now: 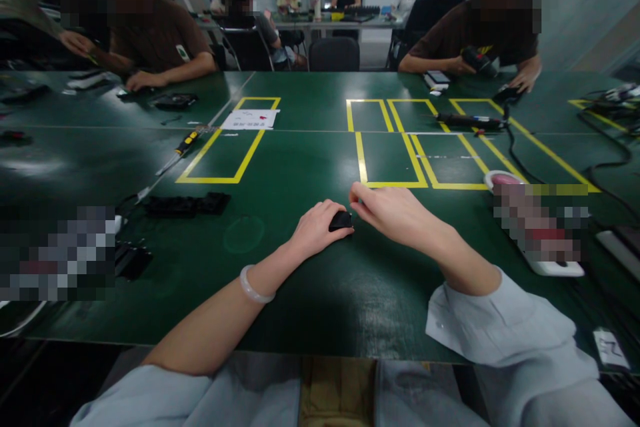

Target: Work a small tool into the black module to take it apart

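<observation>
My left hand (323, 228) is closed around a small black block-like part (341, 221), holding it down at the green table top (310, 300). Only the part's right end shows between thumb and fingers, so its exact kind is hidden. Just to the right, my right hand (390, 209) hovers with its fingertips pinched together, close to the part's exposed end. Whatever those fingertips hold, if anything, is too small or hidden to make out. A pale bracelet (257, 285) circles my left wrist.
Black strips (187, 204) lie left of my hands, near a yellow-and-black screwdriver (187, 141). Yellow tape outlines (395, 185) mark the table ahead, with a white paper (250, 119) on one. A phone (535, 227) lies at right. Co-workers sit across the table, one holding a dark tool (477, 61).
</observation>
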The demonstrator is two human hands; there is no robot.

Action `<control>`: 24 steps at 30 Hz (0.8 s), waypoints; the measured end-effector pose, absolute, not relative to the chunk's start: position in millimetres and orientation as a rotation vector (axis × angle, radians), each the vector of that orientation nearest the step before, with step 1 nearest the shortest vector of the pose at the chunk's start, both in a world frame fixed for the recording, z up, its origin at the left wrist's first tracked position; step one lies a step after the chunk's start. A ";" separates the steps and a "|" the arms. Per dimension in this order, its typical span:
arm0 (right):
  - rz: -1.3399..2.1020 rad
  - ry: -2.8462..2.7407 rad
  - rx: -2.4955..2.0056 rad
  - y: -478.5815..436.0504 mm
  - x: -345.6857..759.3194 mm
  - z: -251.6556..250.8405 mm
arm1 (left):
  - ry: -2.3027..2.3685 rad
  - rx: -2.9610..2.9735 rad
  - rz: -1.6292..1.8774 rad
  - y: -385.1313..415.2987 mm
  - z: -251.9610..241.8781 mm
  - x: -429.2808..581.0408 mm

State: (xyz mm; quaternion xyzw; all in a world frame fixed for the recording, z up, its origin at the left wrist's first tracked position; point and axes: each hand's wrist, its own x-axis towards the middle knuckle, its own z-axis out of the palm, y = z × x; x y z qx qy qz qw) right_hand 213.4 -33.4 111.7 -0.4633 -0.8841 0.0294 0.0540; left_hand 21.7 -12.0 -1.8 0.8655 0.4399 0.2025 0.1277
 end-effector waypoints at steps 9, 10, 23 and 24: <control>0.202 -2.644 -1.361 -36.3 212.4 115.5 | 1.275 2.505 0.583 -11.8 0.6 21.8; 0.202 -2.643 -1.366 -36.5 211.9 116.1 | 1.272 2.503 0.586 -11.9 0.6 21.9; 0.137 -2.679 -1.389 -34.7 212.0 112.8 | 1.279 2.506 0.581 -13.0 1.1 22.0; 0.147 -2.677 -1.381 -35.0 212.2 113.2 | 1.279 2.504 0.582 -13.0 1.5 21.9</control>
